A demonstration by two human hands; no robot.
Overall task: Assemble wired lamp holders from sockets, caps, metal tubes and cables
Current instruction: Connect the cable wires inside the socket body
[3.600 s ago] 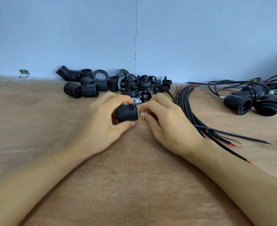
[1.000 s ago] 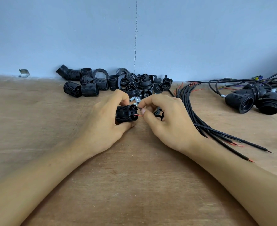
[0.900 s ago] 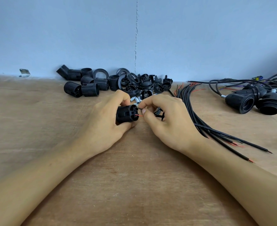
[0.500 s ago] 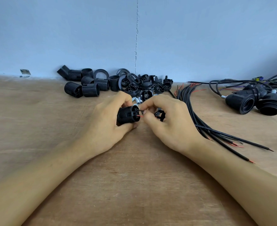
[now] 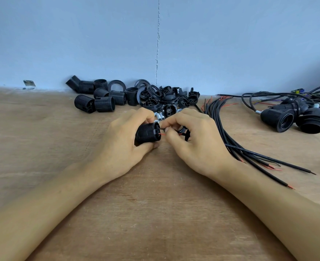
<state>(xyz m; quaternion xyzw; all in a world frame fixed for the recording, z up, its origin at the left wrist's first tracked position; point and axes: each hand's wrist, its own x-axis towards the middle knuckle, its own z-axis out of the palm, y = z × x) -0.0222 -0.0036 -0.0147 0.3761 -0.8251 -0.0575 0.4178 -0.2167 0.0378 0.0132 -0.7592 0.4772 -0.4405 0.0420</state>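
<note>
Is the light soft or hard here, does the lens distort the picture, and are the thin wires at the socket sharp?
Head view: light is soft and even, with faint shadows under the left hand and right hand; no glare on the socket; forearms widen toward the lower corners, a wide-angle effect; the red wire at the socket reads clearly.

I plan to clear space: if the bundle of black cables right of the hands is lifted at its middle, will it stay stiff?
Probably not: the black cables are thin and lie in a curve, so both ends would likely droop. They fan apart near the stripped ends, so strands may slip out.
</note>
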